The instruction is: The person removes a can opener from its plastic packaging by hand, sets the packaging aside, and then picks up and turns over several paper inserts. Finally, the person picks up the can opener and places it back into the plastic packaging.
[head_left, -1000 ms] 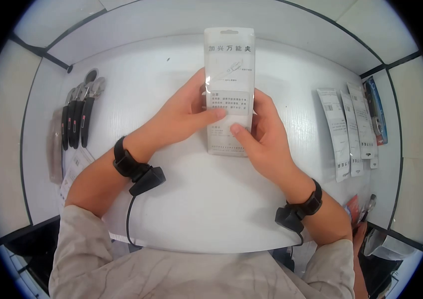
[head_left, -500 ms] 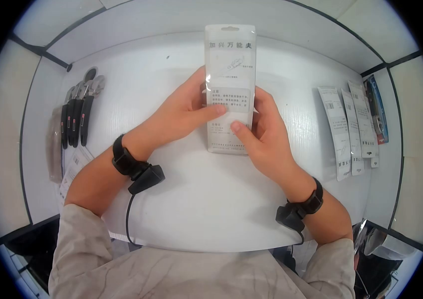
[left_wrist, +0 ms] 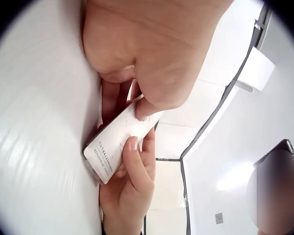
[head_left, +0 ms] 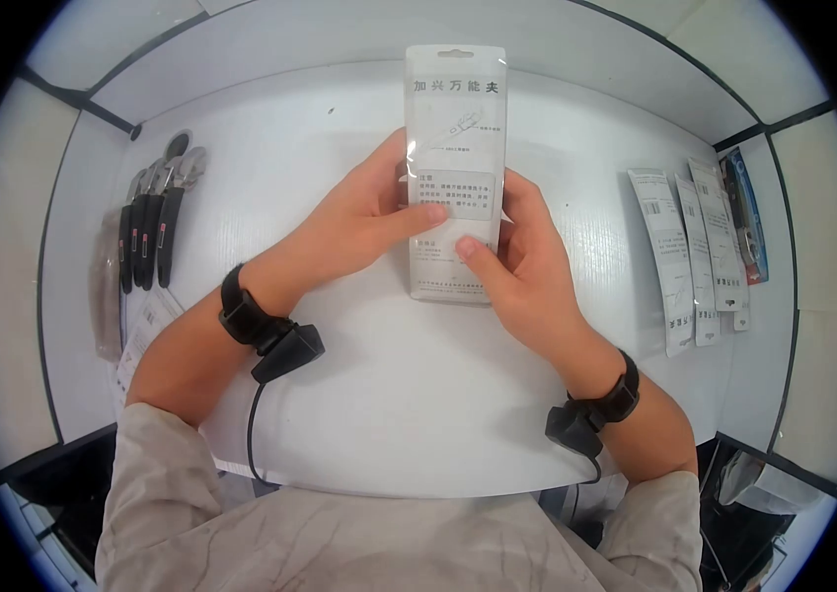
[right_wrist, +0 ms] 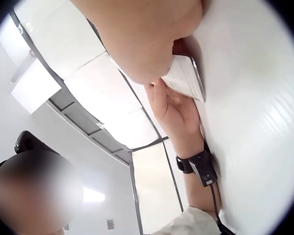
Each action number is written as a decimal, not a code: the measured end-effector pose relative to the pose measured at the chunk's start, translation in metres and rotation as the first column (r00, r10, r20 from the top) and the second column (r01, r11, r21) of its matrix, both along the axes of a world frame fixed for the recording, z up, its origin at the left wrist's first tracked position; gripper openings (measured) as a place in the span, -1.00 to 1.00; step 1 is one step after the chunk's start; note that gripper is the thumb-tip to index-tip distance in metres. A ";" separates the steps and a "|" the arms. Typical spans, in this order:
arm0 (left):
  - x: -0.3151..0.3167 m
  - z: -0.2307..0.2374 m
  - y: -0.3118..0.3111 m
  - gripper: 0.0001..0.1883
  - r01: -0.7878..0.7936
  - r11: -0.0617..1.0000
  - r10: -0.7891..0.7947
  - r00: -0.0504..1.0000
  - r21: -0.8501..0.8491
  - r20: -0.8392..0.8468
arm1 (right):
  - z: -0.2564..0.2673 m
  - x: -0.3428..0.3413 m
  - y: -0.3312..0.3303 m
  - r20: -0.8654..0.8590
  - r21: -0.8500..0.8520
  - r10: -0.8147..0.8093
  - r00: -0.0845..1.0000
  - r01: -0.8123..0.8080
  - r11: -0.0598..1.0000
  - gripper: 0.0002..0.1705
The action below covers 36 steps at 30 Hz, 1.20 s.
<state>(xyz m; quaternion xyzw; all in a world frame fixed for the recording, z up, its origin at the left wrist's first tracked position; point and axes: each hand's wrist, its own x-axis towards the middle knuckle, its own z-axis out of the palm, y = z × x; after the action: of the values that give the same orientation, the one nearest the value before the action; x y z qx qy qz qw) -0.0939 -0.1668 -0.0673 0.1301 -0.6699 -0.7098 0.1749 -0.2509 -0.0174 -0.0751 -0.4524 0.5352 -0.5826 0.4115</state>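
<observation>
"What is nearest?"
"The pale sleeves (head_left: 157,483). Past them, the left hand (head_left: 354,222) and right hand (head_left: 534,271) both grip one white package (head_left: 455,138), thumbs on its printed face, around the middle of the white table (head_left: 379,414)."
"And farther out?"
"Black-handled tools (head_left: 150,237) lie at the left, similar packages (head_left: 673,261) at the right."

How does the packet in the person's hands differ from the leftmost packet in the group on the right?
The held packet is gripped by the left hand and right hand, while the leftmost packet lies on the table with no hand on it. The held packet has its large heading at the far end; the leftmost packet has its heading at the near end. Both are long, pale and carry dark print.
</observation>
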 end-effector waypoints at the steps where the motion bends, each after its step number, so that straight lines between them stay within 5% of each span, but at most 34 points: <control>1: 0.000 0.000 0.000 -0.27 0.001 1.000 -0.001 1.000 0.003 0.000 | 0.001 0.001 0.000 0.004 -0.003 -0.002 1.000 0.002 1.000 -0.37; 36: 0.000 0.000 -0.001 -0.29 -0.015 1.000 0.015 1.000 -0.014 0.010 | -0.001 0.001 0.000 -0.017 -0.006 -0.037 0.999 0.037 0.999 -0.40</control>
<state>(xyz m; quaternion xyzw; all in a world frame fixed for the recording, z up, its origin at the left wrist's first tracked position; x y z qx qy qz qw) -0.0940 -0.1673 -0.0678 0.1375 -0.6748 -0.7030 0.1776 -0.2503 -0.0175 -0.0759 -0.4486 0.5454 -0.5878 0.3947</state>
